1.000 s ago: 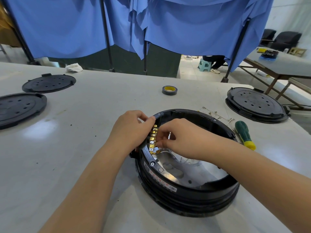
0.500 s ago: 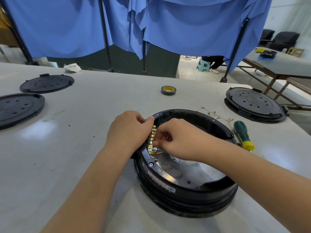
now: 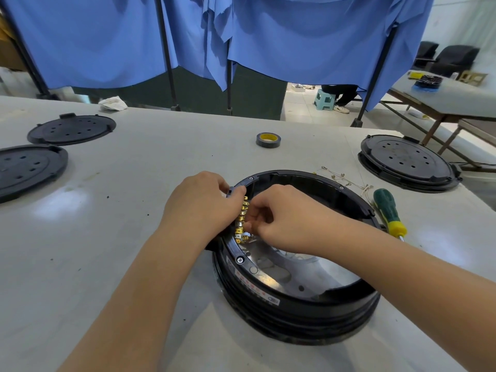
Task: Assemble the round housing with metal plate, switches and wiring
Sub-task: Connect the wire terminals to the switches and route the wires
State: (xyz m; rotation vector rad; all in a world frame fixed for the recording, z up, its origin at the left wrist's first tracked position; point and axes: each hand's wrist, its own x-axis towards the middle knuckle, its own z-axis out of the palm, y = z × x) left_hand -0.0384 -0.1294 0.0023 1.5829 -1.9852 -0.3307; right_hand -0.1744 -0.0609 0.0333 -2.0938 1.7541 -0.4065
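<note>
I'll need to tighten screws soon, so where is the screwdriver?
In the head view the screwdriver lies on the table's right side, just right of the round housing, beside loose wires.

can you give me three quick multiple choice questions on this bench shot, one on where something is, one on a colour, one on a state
1. Where does the screwdriver lie?
A. on the table to the right of the round housing
B. inside the housing
C. beside the two lids at far left

2. What colour is the core of the tape roll?
A. red
B. yellow
C. white

3. What is the left hand doing?
A. lying flat on the table
B. lifting a lid
C. gripping the housing rim beside the brass terminals

Answers: 1 A, its green handle rests just outside the right rim. 2 B, yellow shows inside the dark ring. 3 C, its fingers curl over the rim's upper left.
</note>
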